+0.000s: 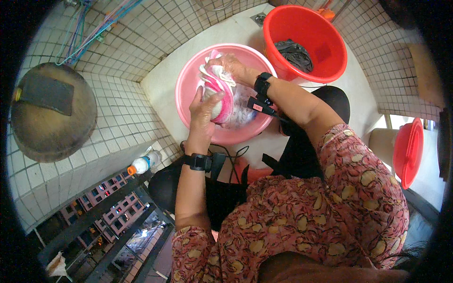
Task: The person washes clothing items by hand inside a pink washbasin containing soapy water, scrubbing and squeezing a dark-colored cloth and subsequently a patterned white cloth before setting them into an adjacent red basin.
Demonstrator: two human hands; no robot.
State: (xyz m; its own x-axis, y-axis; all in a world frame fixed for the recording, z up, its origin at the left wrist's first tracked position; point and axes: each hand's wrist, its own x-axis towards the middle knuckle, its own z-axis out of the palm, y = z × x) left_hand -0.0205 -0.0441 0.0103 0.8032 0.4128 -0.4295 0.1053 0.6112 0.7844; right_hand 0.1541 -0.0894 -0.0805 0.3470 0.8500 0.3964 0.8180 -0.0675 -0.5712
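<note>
A pink plastic basin [184, 102] holding sudsy water stands on the floor before me. Above it, my left hand [205, 109] grips the near end of a wet, bunched pink and white cloth [224, 102]. My right hand [228, 66] is closed around the cloth's far end. The cloth is twisted between both hands. What lies under the suds cannot be made out. Each wrist wears a black strap with a small device, and the right one hangs over the basin's edge.
A red bucket [334, 67] with dark cloth [295, 56] inside stands beyond my right arm. Black cables [233, 159] lie between my knees and the basin. At left are a bottle [145, 163] with an orange cap and a round board [53, 131] on a tiled ledge. Tiled walls surround the floor.
</note>
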